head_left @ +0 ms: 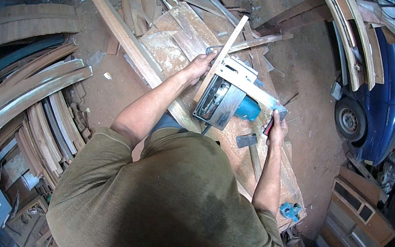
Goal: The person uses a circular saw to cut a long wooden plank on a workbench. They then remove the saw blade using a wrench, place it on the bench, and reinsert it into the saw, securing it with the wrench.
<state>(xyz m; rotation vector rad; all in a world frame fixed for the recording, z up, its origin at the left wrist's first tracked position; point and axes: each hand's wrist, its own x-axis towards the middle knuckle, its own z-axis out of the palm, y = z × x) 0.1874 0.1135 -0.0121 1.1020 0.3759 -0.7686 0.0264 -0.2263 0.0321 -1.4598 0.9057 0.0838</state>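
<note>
My left hand (198, 68) is closed around the side of a narrow wooden strip (233, 36), which slants upward over the workbench. My right hand (277, 129) grips the black and red handle of what looks like a hand saw (250, 88). Its long pale blade reaches left and meets the strip close to my left fingers. Just below the blade, a circular saw (247, 109) with a teal motor housing and metal base plate rests on the bench. Nearer my right forearm lies a hammer (246, 140) with a wooden handle.
The dusty wooden bench (169, 38) carries a long thick beam (124, 32) and loose boards. A small teal tool (290, 211) sits at its near right corner. Curved timber pieces (31, 85) are stacked at left; a blue car (387, 99) stands at right.
</note>
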